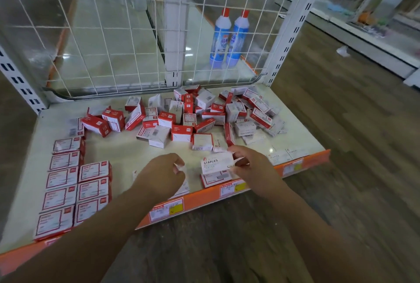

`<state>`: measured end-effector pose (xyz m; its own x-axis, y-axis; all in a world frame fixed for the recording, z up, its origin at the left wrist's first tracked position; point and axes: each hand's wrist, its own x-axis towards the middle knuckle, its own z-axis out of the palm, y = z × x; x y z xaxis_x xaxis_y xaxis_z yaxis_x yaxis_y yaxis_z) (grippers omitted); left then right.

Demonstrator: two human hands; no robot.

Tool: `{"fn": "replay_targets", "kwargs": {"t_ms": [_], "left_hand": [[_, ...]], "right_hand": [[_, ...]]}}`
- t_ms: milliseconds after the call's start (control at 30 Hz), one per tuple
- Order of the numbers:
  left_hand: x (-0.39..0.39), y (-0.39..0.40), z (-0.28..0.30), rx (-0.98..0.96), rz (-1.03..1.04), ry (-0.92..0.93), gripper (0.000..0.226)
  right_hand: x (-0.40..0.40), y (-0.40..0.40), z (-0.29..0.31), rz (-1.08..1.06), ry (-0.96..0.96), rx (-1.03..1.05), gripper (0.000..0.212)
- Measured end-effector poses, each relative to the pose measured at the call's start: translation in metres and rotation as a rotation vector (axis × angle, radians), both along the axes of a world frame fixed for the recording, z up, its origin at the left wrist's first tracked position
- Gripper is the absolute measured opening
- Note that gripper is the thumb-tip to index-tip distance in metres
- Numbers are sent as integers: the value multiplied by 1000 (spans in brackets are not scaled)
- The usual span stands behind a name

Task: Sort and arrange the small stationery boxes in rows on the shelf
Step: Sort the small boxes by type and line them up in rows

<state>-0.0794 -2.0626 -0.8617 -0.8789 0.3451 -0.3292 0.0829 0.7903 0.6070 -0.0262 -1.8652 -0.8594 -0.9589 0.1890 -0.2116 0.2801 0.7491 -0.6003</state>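
The right hand (246, 164) holds a white staples box (217, 165) above the front edge of the shelf (127, 151). The fingers (236, 154) curl over the box's right end, with the thumb at its lower right corner; the printed face marked STAPLES is turned toward the camera and extends to the left of the fingers. Directly below this box, a red-edged box (214, 179) lies flat on the shelf near the orange price rail (204, 197).

The left hand (162, 174) is positioned just left of the held box, apart from it. Its fingers are curled together around a small white item (179, 168) that is too blurred to identify.

At the left of the shelf, red-bordered boxes lie flat in two neat rows (75, 182) running front to back. An unsorted pile of boxes (200, 114) occupies the rear and right of the shelf. Behind the wire grid panel (113, 32), two blue bottles (229, 37) stand upright, side by side.
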Motion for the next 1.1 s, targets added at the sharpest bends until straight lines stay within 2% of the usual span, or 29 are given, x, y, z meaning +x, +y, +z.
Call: {"fn": "replay_targets", "kwargs": {"t_ms": [233, 467, 700, 967, 1100], "left_hand": [[2, 46, 7, -179, -88, 38, 28], [4, 119, 8, -287, -32, 59, 31], [0, 180, 11, -362, 64, 65, 33], [11, 214, 17, -492, 79, 119, 28], [12, 221, 20, -498, 64, 109, 29]], "right_hand": [[-2, 41, 16, 30, -3, 97, 42], [-12, 125, 5, 69, 18, 43, 43], [-41, 193, 0, 194, 12, 8, 44], [-60, 214, -8, 325, -85, 6, 45], [-59, 215, -9, 297, -109, 5, 46]]}}
